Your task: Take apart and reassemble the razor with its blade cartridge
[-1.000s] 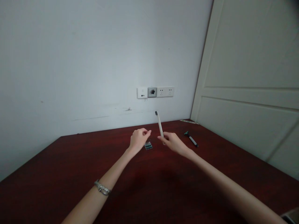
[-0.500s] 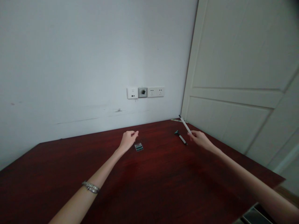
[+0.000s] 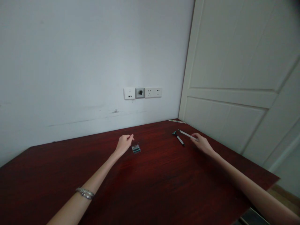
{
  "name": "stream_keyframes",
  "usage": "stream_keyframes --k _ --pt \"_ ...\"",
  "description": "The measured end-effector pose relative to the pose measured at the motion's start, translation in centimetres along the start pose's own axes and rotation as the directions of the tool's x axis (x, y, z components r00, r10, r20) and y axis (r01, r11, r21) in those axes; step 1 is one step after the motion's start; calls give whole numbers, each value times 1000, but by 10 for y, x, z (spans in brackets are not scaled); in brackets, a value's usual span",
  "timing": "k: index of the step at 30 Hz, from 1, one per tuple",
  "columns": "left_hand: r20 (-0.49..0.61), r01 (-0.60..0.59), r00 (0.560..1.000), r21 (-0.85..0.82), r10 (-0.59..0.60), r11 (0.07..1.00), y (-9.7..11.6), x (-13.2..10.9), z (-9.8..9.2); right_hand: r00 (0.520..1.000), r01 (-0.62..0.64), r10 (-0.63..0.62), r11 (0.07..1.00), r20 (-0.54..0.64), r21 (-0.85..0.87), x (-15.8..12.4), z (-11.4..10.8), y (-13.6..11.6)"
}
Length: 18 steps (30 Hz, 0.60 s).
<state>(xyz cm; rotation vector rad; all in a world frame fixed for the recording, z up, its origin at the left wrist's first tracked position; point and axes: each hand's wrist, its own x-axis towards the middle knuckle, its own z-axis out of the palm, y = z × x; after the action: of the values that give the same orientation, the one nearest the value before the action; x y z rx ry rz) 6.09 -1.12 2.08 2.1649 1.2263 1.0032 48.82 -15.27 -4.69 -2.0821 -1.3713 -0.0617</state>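
My right hand [image 3: 201,143] is closed around one end of a slim white stick with a dark tip [image 3: 186,134]; its kind is not clear. The stick points left, its tip just above and right of a razor [image 3: 180,139] with a grey handle and dark head lying on the table. Over on the left, my left hand [image 3: 124,144] has its fingers pinched together; whatever they hold, if anything, cannot be made out. Right beside those fingers lies a small clear case [image 3: 136,149] with dark and teal strips inside.
The dark red table [image 3: 150,184] meets a white wall carrying switches and sockets [image 3: 153,92]. A white panelled door [image 3: 227,115] borders its right side. In the far corner lies a thin, light-coloured strip [image 3: 177,121]. A dark object [image 3: 253,217] shows below the table's front right edge.
My right hand has lowered the white stick from an upward slant to nearly flat, bringing its tip down toward the razor. My left hand stays beside the clear case. The view has shifted slightly right.
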Motion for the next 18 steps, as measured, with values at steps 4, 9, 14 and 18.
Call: stream_keyframes --k 4,9,14,18 --pt "-1 -2 1000 4 2 1000 -2 0 1 1000 -3 3 1000 2 -3 0 -1 -3" --pt "5 -2 1000 1 2 1000 -1 0 1 998 -53 58 992 40 -114 -3 -4 -11" --pt "19 6 1000 -12 -6 1000 1 -2 1 989 -110 131 965 75 -238 -6 -7 -20" --pt "28 6 1000 -16 -5 1000 1 -3 3 989 -80 117 942 96 -325 -9 -9 -26"
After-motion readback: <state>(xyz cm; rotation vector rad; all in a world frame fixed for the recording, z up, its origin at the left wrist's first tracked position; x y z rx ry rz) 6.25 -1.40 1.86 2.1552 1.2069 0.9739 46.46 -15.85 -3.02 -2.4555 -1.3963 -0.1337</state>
